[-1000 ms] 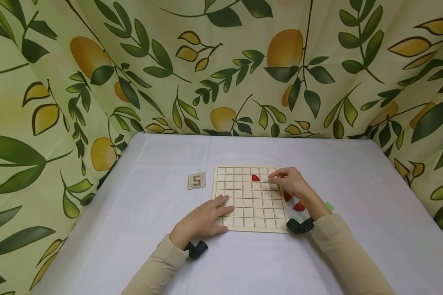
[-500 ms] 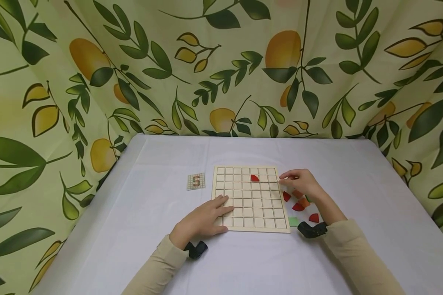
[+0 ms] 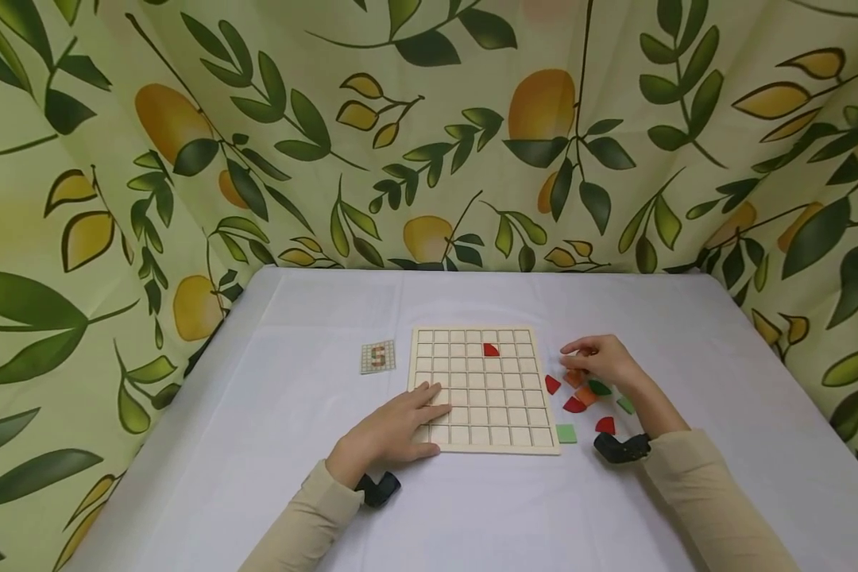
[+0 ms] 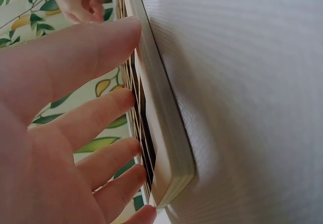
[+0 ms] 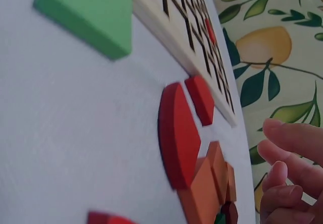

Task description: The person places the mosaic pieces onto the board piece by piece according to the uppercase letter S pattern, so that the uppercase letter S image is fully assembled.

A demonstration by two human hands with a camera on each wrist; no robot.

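Observation:
My left hand point(image 3: 389, 425) rests on the near left corner of a wooden grid board point(image 3: 500, 450), fingers straight and spread. In the left wrist view its fingertips touch the board's edge point(image 4: 169, 153). One red quarter-round piece point(image 3: 491, 350) lies in a cell of the upper part of the grid. To the right of the board, my right hand point(image 3: 604, 361) hovers over a loose group of pieces, its fingers loosely bent and nothing visible in them. Beneath and near it are orange pieces point(image 3: 586, 396), a dark green piece point(image 3: 600, 387) and red pieces point(image 3: 575, 405).
A small card point(image 3: 377, 357) with an S-shaped pattern on a grid lies left of the board. A light green square point(image 3: 566, 434) is by the board's near right corner. Another red piece point(image 3: 605, 425) and a green piece point(image 3: 625, 405) lie farther right.
My right hand has moved from above the board's right side, rightward to over the loose pieces. My left hand has stayed on the board.

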